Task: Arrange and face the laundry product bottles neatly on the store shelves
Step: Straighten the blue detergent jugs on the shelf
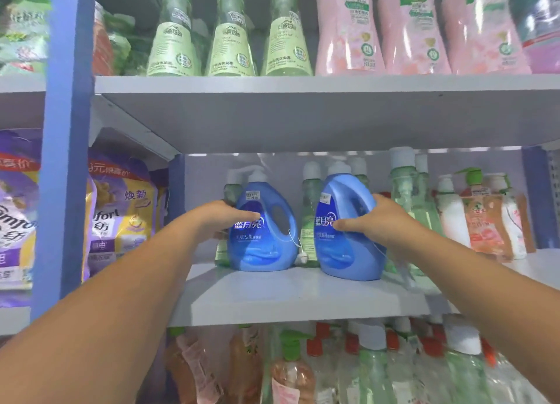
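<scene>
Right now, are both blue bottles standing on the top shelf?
No: both blue bottles stand on the middle shelf, one hand on each.

The middle shelf [288, 294] carried two blue bottles: one [263, 234] stood upright, the other [348, 237] just right of it, tilted. Clear green bottles [406, 197] stood behind them, peach pump bottles [481, 221] farther right.
</scene>
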Motion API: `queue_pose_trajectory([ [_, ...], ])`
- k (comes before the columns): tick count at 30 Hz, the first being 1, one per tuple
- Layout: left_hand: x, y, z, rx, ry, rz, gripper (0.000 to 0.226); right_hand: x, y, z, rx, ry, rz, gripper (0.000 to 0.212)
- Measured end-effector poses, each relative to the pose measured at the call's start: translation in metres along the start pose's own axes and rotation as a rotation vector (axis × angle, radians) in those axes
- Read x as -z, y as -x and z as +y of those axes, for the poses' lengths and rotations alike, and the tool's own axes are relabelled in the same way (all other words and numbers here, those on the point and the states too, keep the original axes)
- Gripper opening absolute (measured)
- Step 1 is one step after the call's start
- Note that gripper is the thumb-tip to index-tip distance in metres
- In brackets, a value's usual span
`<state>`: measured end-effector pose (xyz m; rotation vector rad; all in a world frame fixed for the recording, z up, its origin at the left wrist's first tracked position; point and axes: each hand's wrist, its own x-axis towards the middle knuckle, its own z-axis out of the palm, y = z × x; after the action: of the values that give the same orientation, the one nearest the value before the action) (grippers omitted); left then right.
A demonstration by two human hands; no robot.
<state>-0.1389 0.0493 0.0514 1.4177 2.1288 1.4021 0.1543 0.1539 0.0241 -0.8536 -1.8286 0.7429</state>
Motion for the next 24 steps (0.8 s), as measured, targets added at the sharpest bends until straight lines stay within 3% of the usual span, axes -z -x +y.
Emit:
queue_pose_trajectory([
  [4, 0.001, -0.009, -0.008, 0.004, 0.095, -0.075, 0.049, 0.021, 0.001, 0.010, 0.008, -0.157, -0.239, 0.044],
  [8, -0.003, -0.001, -0.011, -0.024, 0.178, -0.097, 0.071, 0.025, 0.014, 0.010, -0.010, -0.275, -0.292, 0.062],
  [11, -0.011, 0.019, -0.007, -0.058, 0.258, -0.003, 0.069, 0.021, 0.027, 0.008, 0.011, -0.205, -0.244, 0.068],
  [14, -0.017, 0.048, -0.006, -0.075, 0.332, 0.100, 0.059, 0.023, 0.044, 0.000, 0.021, -0.246, -0.194, 0.054],
  [17, -0.019, 0.086, -0.002, -0.108, 0.413, 0.190, 0.050, 0.030, 0.062, -0.010, 0.029, -0.283, -0.220, 0.046],
  [24, 0.000, 0.193, 0.024, -0.158, 0.487, 0.320, 0.051, 0.041, 0.106, -0.030, 0.082, -0.410, -0.315, 0.051],
])
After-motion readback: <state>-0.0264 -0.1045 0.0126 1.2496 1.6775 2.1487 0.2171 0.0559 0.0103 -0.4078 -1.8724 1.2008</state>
